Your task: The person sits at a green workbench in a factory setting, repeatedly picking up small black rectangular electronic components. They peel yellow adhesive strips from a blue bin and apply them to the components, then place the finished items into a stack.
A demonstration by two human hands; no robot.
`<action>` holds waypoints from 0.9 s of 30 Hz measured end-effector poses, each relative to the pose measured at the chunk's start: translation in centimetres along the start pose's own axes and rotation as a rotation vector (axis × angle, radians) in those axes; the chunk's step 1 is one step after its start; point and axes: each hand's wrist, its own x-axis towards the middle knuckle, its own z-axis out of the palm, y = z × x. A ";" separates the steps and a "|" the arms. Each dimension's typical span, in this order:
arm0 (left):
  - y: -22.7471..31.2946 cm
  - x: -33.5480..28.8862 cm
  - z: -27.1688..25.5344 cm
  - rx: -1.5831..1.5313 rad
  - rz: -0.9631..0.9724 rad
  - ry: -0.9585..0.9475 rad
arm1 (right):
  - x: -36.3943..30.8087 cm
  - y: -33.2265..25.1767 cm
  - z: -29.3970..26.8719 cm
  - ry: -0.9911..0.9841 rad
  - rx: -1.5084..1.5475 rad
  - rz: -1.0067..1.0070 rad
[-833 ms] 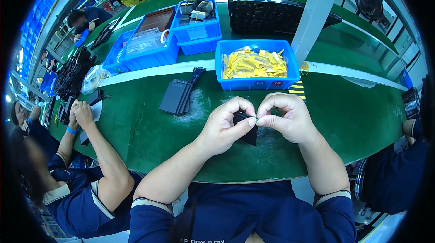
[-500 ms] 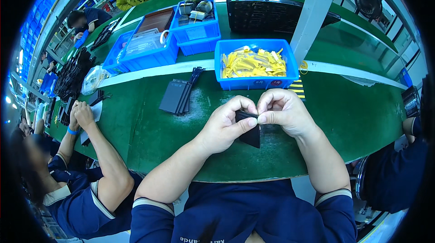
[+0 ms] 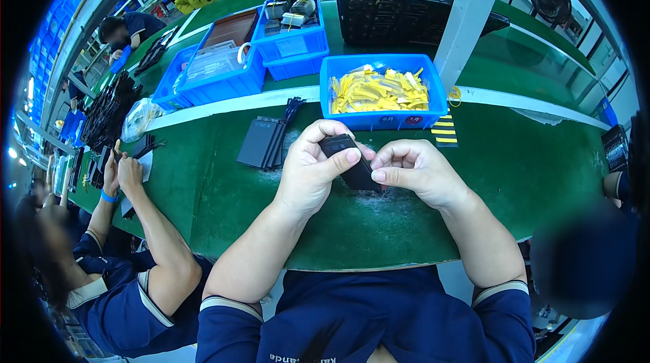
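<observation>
A flat black rectangular pack (image 3: 360,176) is held tilted above the green table. My left hand (image 3: 298,177) grips its upper left part, with the thumb across its face and the fingers behind. My right hand (image 3: 423,175) has its thumb and forefinger pinched at the pack's lower right edge; the exact contact is partly hidden by the fingers. Left of my left hand, a fanned stack of similar dark flat packs (image 3: 258,144) with black cables (image 3: 292,110) lies on the table. Beyond my hands stands a blue bin (image 3: 369,121) filled with yellow strips (image 3: 379,92).
Blue bins (image 3: 233,87) with plastic pieces and wrapped bundles stand at the back left. A white post (image 3: 467,18) rises behind the yellow strips' bin, near a black tray (image 3: 393,21). At left, a co-worker's hands (image 3: 122,170) work close to black parts; another person sits at right.
The pack has turned so its broad face shows. My left hand has moved slightly left and up, its thumb now on that face; my right hand has shifted to the lower edge.
</observation>
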 end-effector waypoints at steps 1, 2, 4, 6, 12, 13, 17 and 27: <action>0.0 0.0 0.0 -0.010 -0.005 -0.008 | 0.0 0.1 0.0 0.000 0.001 0.000; 0.0 -0.1 0.0 -0.021 -0.009 -0.016 | 0.0 0.1 0.1 0.000 0.001 0.000; 0.0 0.0 0.0 -0.022 -0.003 -0.009 | 0.0 0.1 0.0 0.023 -0.005 0.012; -0.1 0.0 0.1 -0.015 0.001 0.005 | -0.1 0.0 0.0 0.041 0.000 0.028; 0.0 -0.2 0.4 0.057 0.015 0.049 | -0.1 -0.2 -0.1 0.052 -0.028 0.066; 0.0 -0.2 0.4 0.071 0.018 0.057 | -0.1 -0.3 -0.1 0.056 -0.048 0.064; -0.4 -0.2 0.7 0.115 0.050 0.080 | -0.2 -0.2 0.0 0.110 -0.195 0.035; -2.1 -0.4 1.0 0.532 0.109 0.244 | -0.6 0.7 2.9 0.440 -0.929 -0.342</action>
